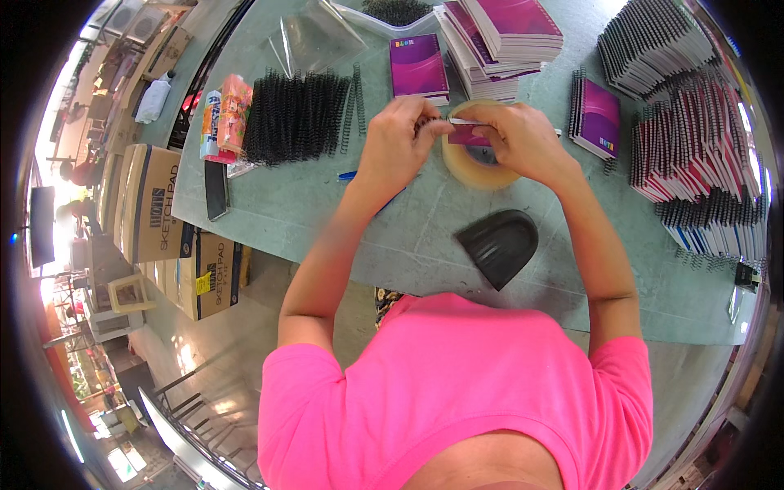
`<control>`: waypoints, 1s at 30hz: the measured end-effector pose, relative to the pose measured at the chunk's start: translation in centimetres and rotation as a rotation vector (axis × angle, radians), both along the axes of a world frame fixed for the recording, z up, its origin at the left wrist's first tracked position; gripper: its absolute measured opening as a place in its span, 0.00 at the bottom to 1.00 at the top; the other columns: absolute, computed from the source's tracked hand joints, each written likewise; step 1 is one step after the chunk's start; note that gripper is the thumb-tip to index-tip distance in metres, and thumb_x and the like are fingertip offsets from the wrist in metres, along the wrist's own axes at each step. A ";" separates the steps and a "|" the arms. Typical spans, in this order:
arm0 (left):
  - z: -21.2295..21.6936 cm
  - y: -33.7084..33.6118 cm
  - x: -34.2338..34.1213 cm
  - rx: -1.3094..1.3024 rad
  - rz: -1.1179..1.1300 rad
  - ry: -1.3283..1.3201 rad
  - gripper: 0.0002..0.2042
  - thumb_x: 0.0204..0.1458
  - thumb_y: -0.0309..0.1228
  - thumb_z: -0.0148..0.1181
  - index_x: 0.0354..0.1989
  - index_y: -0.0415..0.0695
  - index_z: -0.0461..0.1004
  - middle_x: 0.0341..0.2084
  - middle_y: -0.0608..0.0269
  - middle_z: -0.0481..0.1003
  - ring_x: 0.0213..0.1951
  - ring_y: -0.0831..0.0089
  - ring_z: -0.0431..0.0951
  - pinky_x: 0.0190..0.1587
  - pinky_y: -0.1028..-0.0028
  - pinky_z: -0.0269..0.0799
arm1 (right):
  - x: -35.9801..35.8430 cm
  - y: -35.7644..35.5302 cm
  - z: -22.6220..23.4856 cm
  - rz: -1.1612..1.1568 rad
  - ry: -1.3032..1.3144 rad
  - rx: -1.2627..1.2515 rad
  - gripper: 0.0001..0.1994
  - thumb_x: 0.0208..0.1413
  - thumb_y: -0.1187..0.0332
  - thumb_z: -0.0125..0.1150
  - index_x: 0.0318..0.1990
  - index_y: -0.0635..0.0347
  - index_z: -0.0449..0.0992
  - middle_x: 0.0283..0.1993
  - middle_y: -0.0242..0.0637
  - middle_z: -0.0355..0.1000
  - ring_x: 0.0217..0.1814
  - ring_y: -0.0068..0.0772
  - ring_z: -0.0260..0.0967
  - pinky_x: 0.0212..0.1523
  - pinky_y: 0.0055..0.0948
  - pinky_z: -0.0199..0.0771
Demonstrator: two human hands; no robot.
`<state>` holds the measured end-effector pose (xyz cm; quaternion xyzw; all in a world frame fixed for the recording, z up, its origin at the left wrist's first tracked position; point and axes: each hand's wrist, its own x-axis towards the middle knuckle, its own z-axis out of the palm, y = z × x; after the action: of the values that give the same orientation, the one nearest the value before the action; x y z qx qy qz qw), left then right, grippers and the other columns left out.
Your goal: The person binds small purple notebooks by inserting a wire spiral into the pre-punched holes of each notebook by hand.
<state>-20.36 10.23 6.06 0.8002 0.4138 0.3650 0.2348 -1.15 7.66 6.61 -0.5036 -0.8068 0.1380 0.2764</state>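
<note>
My right hand [527,140] is closed on a small purple notebook [461,135], held nearly edge-on above a big roll of clear tape [482,176]. At the notebook's left end, my left hand [398,137] pinches what looks like a black spiral coil, mostly covered by the fingers. Just beyond the hands lies a purple-covered notebook [418,67]. To the left stands a dense bundle of loose black spiral coils [296,116]. A spiral-bound purple notebook [598,119] rests to the right.
Unbound notebooks [514,33] are piled at the back, near a tray of black bits [398,18]. Bound notebooks [694,147] crowd the right edge. A black curved object [500,245] sits near the front edge. A blue pen [348,175], a phone [216,189] and colourful packets [235,114] lie leftward.
</note>
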 end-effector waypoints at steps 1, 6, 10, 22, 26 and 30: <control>-0.3 0.3 0.4 0.122 0.015 -0.013 0.10 0.51 0.34 0.57 0.33 0.38 0.75 0.20 0.59 0.72 0.18 0.75 0.70 0.24 0.75 0.67 | -0.2 0.0 0.2 0.003 -0.012 -0.002 0.11 0.46 0.73 0.55 0.38 0.52 0.75 0.29 0.40 0.73 0.32 0.45 0.71 0.29 0.40 0.69; 0.8 1.6 -0.6 -0.188 -0.117 0.132 0.13 0.46 0.34 0.61 0.37 0.39 0.73 0.23 0.58 0.71 0.21 0.73 0.70 0.26 0.74 0.67 | -0.1 0.3 0.0 -0.040 -0.048 0.097 0.11 0.46 0.71 0.54 0.39 0.52 0.73 0.31 0.38 0.74 0.33 0.44 0.72 0.30 0.40 0.69; 1.1 0.7 -0.4 -0.027 -0.097 0.068 0.14 0.46 0.33 0.61 0.38 0.38 0.72 0.24 0.59 0.71 0.22 0.73 0.70 0.26 0.74 0.66 | -1.8 0.2 -0.6 -0.079 0.069 0.133 0.10 0.48 0.68 0.56 0.39 0.53 0.70 0.32 0.35 0.73 0.33 0.43 0.71 0.30 0.39 0.69; -3.0 -8.6 4.4 -0.134 -0.306 0.544 0.16 0.44 0.36 0.61 0.38 0.40 0.69 0.31 0.52 0.71 0.37 0.53 0.72 0.36 0.60 0.69 | 0.2 -0.1 -0.1 -0.152 0.145 0.130 0.11 0.45 0.72 0.61 0.39 0.57 0.71 0.33 0.38 0.72 0.33 0.39 0.72 0.31 0.34 0.71; -5.1 -10.3 5.7 -0.292 -0.464 0.414 0.20 0.46 0.37 0.59 0.48 0.46 0.67 0.33 0.50 0.70 0.39 0.53 0.73 0.37 0.60 0.69 | 4.3 -1.9 -0.3 -0.198 0.504 -0.372 0.10 0.44 0.75 0.64 0.37 0.62 0.74 0.29 0.34 0.72 0.30 0.25 0.72 0.28 0.26 0.72; -0.4 -7.2 3.6 -0.177 -0.280 0.220 0.18 0.45 0.32 0.60 0.47 0.48 0.68 0.34 0.54 0.70 0.39 0.54 0.73 0.38 0.60 0.69 | 5.2 -2.4 -3.3 -0.211 0.945 -0.496 0.14 0.46 0.71 0.66 0.41 0.65 0.75 0.33 0.29 0.74 0.32 0.17 0.70 0.33 0.18 0.73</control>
<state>-16.77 2.99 5.64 0.8613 0.3519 0.2015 0.3061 4.03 5.22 3.33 -0.5151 -0.4830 0.5069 0.4944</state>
